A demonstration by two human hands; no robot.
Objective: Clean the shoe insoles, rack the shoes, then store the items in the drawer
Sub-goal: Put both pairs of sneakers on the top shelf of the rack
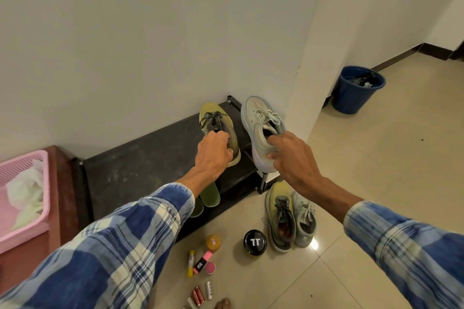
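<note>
- Our left hand [214,150] grips the olive shoe [221,120] at its heel collar, with the fingers curled over the rim and the fingertips hidden inside the opening.
- Our right hand [292,155] pinches the pale shoe [258,118] at its collar, fingers tucked inside and thumb pressed on the outer side.
- Both shoes point toe-first at the wall [150,45], side by side at the right end of the black rack [150,165]. The olive shoe lies on the top shelf. We cannot tell whether the pale shoe rests on the rack's edge or hangs from our hand.
- Two green insoles [212,194] show at the rack's front below the top shelf, partly hidden by our left forearm.
- On the floor [364,170] just right of the rack, a second olive shoe [280,213] and a second pale shoe [305,221] lie touching.
- Near them sit a black tin [255,242], an orange jar [213,242] and batteries [198,296].
- At the left is a pink basket [22,198]; a blue bin [356,90] stands well apart.
- The olive shoe has dark grey laces, and the pale shoe has matching laces and a thick white sole.
</note>
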